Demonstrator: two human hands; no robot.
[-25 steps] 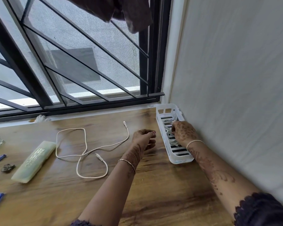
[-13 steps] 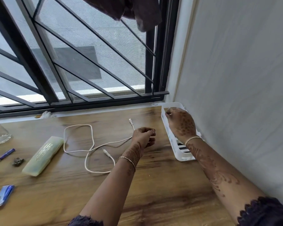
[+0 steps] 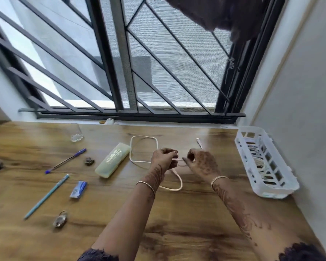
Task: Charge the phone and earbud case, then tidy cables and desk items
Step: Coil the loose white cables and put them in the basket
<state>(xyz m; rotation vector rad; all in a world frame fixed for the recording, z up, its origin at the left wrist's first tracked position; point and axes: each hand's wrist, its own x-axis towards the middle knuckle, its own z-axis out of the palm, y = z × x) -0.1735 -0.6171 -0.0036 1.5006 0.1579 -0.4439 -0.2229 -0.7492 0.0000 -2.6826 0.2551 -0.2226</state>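
Across the lower half of the frame a wooden desk [image 3: 186, 219] with brown grain is lying under a window with a dark metal grille [image 3: 120, 72] and fine mesh. At the right edge a white plastic basket [image 3: 275, 193] with slotted walls is standing against the wall. Its long axis is running from the upper centre toward the lower right, and a coiled white cable [image 3: 260, 164] is lying inside.

Near the middle the left hand [image 3: 163, 160] and the right hand [image 3: 201, 163] are both pinching the white charging cable [image 3: 170, 189] with curled fingers. A short straight stretch is running left to right between them. One loop is lying on the desk toward the upper left, another is curving toward the lower centre, and the plug [image 3: 199, 143] is pointing up toward the window.

Left of the hands a pale green, rounded pencil case [image 3: 112, 160] is lying diagonally; its printing is too blurred for reading. Farther left a purple pen [image 3: 66, 161], a light blue pencil [image 3: 46, 195], a clear glass [image 3: 76, 132], a blue packet [image 3: 78, 189] with unreadable print, a metal padlock [image 3: 60, 221] and a small dark lump [image 3: 89, 161] are resting.
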